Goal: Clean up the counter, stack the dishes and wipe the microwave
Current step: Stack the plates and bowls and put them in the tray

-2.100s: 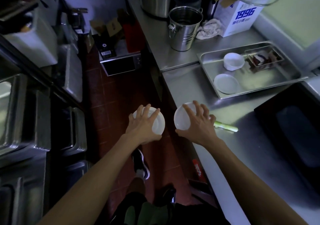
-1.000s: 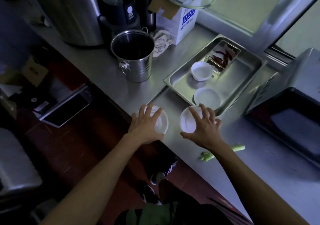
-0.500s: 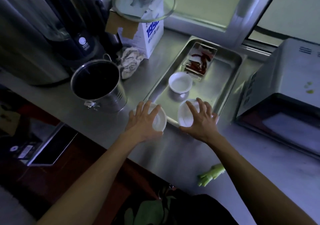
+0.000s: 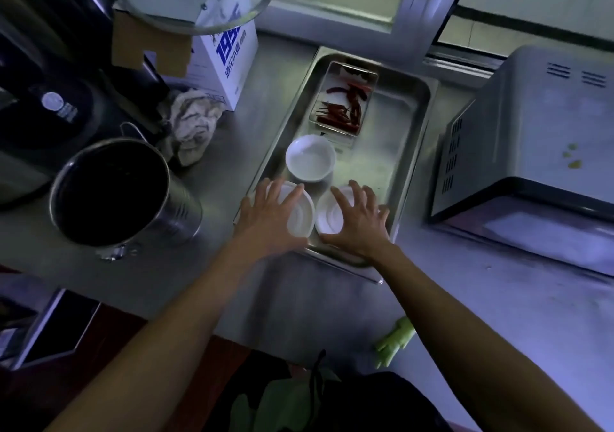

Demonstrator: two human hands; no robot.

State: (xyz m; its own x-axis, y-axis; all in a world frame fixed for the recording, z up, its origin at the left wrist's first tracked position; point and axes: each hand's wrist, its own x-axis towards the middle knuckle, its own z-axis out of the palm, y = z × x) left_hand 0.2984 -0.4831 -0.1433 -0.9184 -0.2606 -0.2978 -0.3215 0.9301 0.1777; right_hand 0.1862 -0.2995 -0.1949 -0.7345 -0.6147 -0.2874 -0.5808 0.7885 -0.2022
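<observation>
Now both hands sit over the near end of the steel tray on the table. Left hand, fingers curled over the rim, grips a white dish; right hand grips a 2nd white dish w/ spread, bent fingers. Dishes nearly touch, side by side. A white bowl stands in the tray at 12 o'clock from them, a clear box of red chillies beyond it. Microwave at 3 o'clock, steel bucket at 9, crumpled cloth at 10, green veg scrap at 5.
</observation>
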